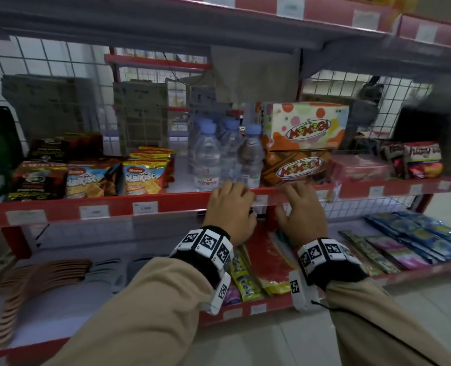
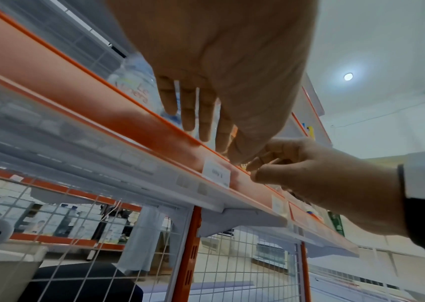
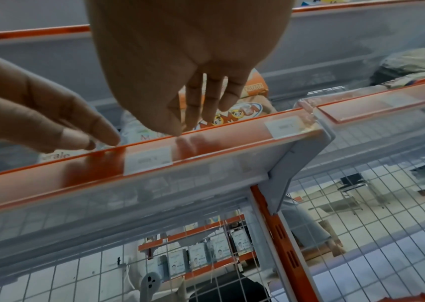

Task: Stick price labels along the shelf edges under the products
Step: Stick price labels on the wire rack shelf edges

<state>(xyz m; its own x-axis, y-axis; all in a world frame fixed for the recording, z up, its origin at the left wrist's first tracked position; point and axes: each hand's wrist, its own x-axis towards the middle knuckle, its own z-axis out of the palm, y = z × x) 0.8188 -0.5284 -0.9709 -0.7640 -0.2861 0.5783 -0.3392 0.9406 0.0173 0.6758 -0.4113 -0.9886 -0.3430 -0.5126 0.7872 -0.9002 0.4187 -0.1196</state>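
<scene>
Red plastic forms the shelf edge (image 1: 166,204), where a white price label (image 3: 148,161) is seated under the water bottles (image 1: 227,154). The left hand (image 1: 229,207) and right hand (image 1: 302,210) are held beside it, fingers relaxed, nothing grasped.

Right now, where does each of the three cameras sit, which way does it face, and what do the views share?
Head: worn on the head, looking forward and down at the shelf edge; both sleeves, left hand and right hand show.
Left wrist: below the left hand, looking up along its fingers at the water bottle and ceiling; the right hand shows too.
Right wrist: below the right hand, looking up at the Momogi box.
Shared: both wrist views show the price label between the hands.
</scene>
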